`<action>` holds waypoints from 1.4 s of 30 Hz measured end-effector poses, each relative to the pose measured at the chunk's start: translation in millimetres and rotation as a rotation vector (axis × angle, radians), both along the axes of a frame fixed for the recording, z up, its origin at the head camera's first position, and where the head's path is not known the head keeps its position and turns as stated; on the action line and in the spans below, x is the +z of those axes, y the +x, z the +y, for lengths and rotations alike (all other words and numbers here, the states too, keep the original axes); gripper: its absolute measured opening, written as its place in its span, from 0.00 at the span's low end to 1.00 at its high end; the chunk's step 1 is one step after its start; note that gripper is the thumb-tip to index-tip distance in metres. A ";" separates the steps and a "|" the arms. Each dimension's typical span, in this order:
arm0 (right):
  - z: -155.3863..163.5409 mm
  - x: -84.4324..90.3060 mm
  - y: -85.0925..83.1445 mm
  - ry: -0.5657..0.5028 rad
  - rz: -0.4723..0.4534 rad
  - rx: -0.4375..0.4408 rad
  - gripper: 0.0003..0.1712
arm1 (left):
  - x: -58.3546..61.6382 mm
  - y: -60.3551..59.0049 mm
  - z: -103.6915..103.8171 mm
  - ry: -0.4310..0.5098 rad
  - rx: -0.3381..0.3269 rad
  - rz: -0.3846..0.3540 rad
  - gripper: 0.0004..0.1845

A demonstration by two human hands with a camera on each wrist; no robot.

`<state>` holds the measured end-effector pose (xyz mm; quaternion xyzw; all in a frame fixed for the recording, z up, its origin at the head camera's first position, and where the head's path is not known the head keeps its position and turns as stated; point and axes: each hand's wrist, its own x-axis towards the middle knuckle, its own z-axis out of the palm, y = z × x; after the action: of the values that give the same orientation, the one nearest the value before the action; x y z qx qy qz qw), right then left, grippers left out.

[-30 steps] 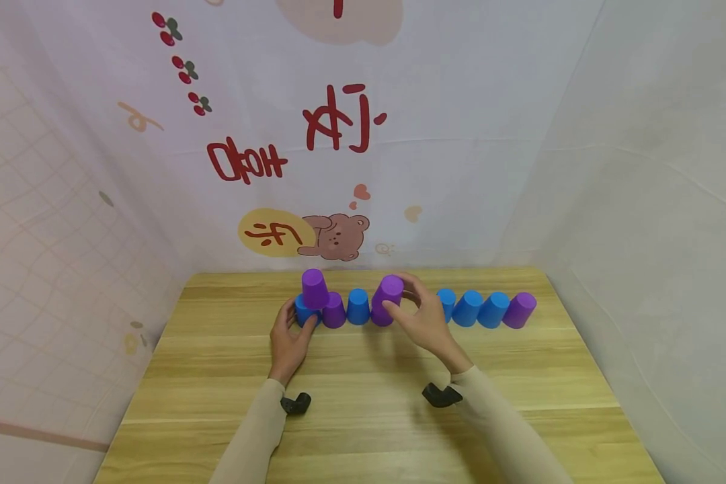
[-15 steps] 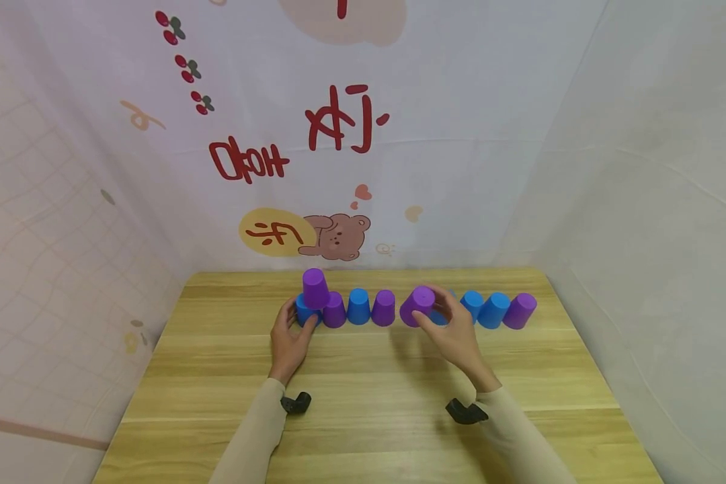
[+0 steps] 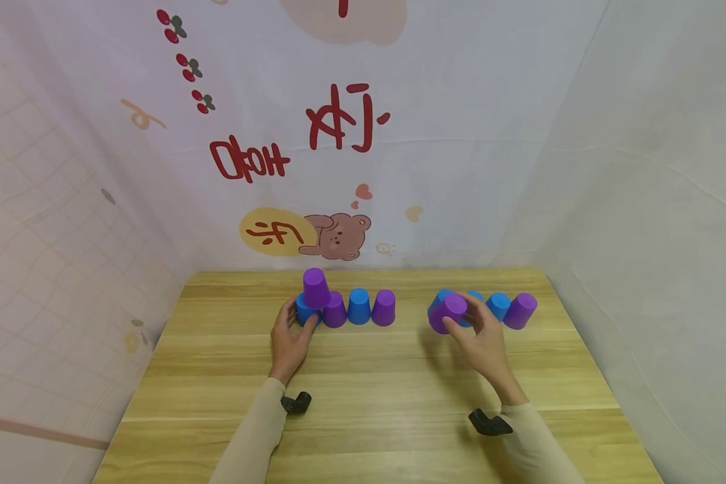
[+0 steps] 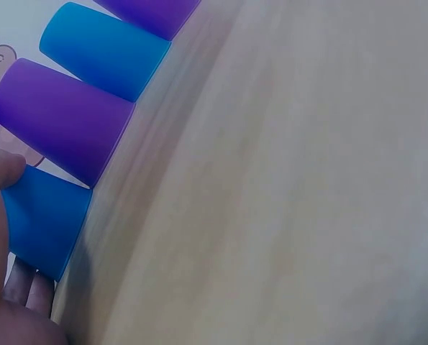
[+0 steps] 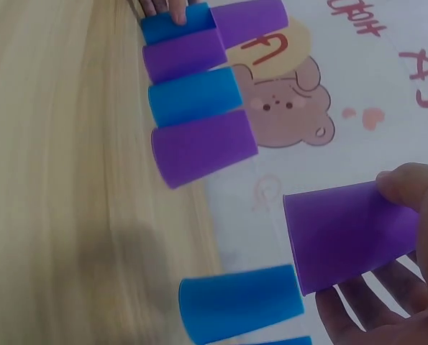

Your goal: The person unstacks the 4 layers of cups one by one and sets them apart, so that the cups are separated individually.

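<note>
Toward the left of the row, my left hand [image 3: 290, 344] grips an upside-down blue cup [image 4: 44, 219], thumb on one side and fingers on the other. Resting on that cup and the neighbouring purple cup [image 3: 335, 312] is an upper purple cup [image 3: 316, 289]. Another blue cup [image 3: 359, 307] and purple cup [image 3: 384, 309] continue the row rightward. My right hand [image 3: 485, 339] holds a purple cup [image 5: 350, 233], mouth down, raised off the table. In the head view it partly covers the right-hand group's blue cups [image 5: 239, 302].
The right-hand group also has a blue cup [image 3: 498, 305] and, at its end, a purple cup [image 3: 521, 311]. A gap of bare wooden table [image 3: 363, 390] separates the two groups. White printed cloth [image 3: 460, 168] hangs behind and at both sides.
My right hand has carried its purple cup rightward, from over the left group's last purple cup to before the right group's blue cups. The left hand has stayed put.
</note>
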<state>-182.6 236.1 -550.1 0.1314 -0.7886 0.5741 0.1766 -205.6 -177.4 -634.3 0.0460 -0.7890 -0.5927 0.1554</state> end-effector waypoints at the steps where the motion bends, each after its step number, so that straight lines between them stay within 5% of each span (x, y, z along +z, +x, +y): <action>1: 1.8 -0.8 0.2 -0.007 -0.005 -0.007 0.34 | -0.2 -0.2 -0.1 -0.003 0.002 0.002 0.34; 42: 12.2 -54.3 1.4 0.053 -0.211 -0.089 0.33 | -2.4 -0.7 -0.8 0.019 -0.003 0.016 0.36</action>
<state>-181.2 248.3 -604.4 0.0400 -0.8226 0.5555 0.1145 -206.3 -178.3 -636.8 0.0413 -0.7821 -0.6008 0.1602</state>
